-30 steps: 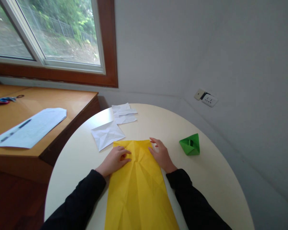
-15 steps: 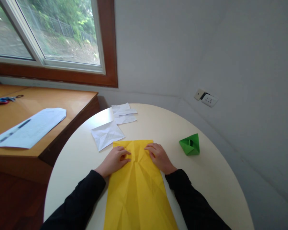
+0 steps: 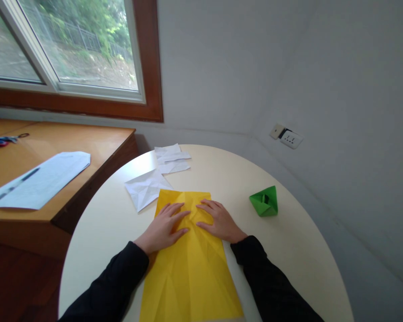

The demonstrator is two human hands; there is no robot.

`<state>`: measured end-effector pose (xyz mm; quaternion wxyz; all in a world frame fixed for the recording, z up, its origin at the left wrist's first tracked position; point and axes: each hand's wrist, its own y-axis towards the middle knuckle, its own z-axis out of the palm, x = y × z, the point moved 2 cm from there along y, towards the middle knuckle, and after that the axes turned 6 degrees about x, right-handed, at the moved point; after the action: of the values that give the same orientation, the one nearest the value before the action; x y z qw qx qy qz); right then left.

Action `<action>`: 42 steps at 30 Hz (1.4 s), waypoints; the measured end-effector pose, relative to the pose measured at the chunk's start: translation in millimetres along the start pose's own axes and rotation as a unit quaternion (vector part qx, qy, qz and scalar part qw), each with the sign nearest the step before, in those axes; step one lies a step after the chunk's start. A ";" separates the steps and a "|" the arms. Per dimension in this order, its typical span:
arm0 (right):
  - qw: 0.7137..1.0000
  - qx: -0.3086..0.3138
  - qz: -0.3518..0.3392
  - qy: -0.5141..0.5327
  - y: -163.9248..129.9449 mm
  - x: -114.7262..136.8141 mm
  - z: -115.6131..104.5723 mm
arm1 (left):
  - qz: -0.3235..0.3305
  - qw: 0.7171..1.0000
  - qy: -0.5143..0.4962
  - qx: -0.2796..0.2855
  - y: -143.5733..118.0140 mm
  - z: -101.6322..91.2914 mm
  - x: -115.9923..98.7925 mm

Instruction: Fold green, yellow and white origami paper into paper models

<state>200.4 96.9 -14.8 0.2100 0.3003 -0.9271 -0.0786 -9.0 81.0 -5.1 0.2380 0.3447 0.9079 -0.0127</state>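
Observation:
A large sheet of yellow paper (image 3: 191, 277), marked with several creases, lies lengthwise in front of me on a round cream table (image 3: 288, 268). My left hand (image 3: 164, 226) rests on the upper left part of the sheet, its fingers spread towards the middle. Opposite it, my right hand (image 3: 218, 219) lies on the upper right part with fingers apart. Both hands touch the paper near a puckered crease between the fingertips. The near end of the sheet runs to the bottom of the view.
A folded green paper piece (image 3: 264, 202) stands at the right. White creased papers (image 3: 148, 188) lie at the back left, one beside the yellow sheet. On a wooden desk (image 3: 114, 143) are scissors (image 3: 7, 141) and a pen (image 3: 17, 183) on white paper. A wall socket (image 3: 291, 139) is behind.
My fingers have spread and moved closer together over the middle of the yellow paper. The sheet has shifted slightly away from me, and its near edge now shows at the bottom.

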 end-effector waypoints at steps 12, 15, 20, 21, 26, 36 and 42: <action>0.996 0.065 0.037 0.047 2.4 -7.9 0.0 | -0.031 0.996 0.063 0.058 1.1 7.4 6.1; 0.993 0.083 0.055 0.057 2.8 -10.8 -1.3 | -0.042 0.995 0.078 0.050 1.1 8.6 8.8; 0.987 0.117 0.098 0.056 2.5 -19.2 -5.0 | -0.049 0.993 0.091 0.055 1.2 6.6 9.8; 0.985 0.121 0.106 0.054 2.3 -21.4 -5.7 | -0.047 0.993 0.091 0.054 1.4 6.3 9.7; 0.978 0.142 0.142 0.052 0.7 -32.7 -7.4 | -0.035 0.995 0.085 0.036 1.5 8.3 11.9; 0.975 0.124 0.170 0.075 -0.6 -33.6 -13.5 | -0.052 0.997 0.060 0.006 -0.2 11.7 18.8; 0.976 0.037 0.156 0.149 -4.4 -38.7 -12.7 | -0.056 0.997 0.044 -0.005 0.8 12.6 19.8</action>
<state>236.6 115.9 -17.8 0.3439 0.1676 -0.9233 0.0349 -16.1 91.6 -24.9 0.1987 0.2924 0.9354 -0.0065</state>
